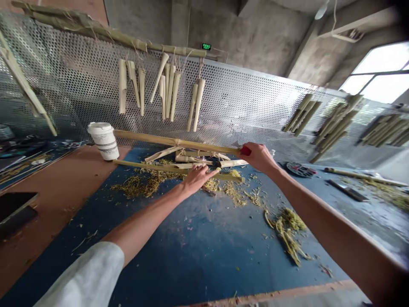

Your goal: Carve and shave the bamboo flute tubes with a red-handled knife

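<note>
My right hand (258, 157) is closed at the right end of a long bamboo pole (179, 142). A small red object (245, 150), its kind unclear, shows between the fingers. My left hand (196, 178) lies palm down over a thinner bamboo strip (150, 165), thumb stretched to the right; the fingertips are partly hidden. Near the thumb, pale yellow shavings (234, 173) sit on the strip. Short split bamboo pieces (191, 158) lie between pole and strip. Curly shavings (140, 181) are heaped beneath and beside the strip.
A white lidded cup (104, 140) stands by the pole's left end. Behind, bamboo pieces (172, 91) hang before a perforated metal screen (243, 102). To the right lie a round slotted disc (300, 169), a dark flat blade (347, 190) and more shavings (289, 226) on the blue tabletop (191, 256).
</note>
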Demonstrator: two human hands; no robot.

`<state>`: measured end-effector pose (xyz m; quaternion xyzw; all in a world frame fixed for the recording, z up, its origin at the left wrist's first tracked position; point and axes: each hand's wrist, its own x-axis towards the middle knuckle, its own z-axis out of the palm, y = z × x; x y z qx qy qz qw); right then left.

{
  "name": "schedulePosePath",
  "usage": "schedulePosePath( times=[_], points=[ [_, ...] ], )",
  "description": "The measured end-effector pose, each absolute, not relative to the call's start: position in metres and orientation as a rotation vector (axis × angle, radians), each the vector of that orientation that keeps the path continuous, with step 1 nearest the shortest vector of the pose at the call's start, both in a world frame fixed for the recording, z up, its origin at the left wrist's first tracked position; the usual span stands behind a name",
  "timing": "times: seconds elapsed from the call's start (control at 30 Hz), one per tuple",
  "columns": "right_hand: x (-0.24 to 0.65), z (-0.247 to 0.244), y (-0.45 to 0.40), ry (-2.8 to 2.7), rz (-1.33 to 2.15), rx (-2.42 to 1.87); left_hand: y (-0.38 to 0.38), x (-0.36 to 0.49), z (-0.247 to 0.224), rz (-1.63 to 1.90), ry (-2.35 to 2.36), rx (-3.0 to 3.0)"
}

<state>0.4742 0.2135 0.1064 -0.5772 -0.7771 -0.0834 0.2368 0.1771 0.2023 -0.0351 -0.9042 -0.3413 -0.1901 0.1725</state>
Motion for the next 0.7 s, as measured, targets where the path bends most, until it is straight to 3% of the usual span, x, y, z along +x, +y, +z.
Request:
schedulePosePath(
  times=[0.13,0.27,0.4,0.57,0.7],
  points=[
    [0.480,0.104,0.184,-2.125,-0.124,-1.551,0.177,0.182,0.000,-0.518,-0.894,-2.577],
    [0.488,0.088,0.147,-2.186,0.034,-1.523,0.079,0.144,0.039,-0.485,-0.627,-2.654],
    [0.490,0.061,0.114,-2.328,0.243,-1.511,-0.005,0.053,0.062,-0.640,-0.973,-2.321],
    [0.486,0.028,0.106,-2.521,0.450,-1.541,-0.030,-0.066,0.013,-0.464,-1.307,-2.135],
    [0.470,0.016,0.112,-2.531,0.439,-1.585,-0.026,-0.098,-0.031,-0.465,-1.289,-2.255]
  ],
)
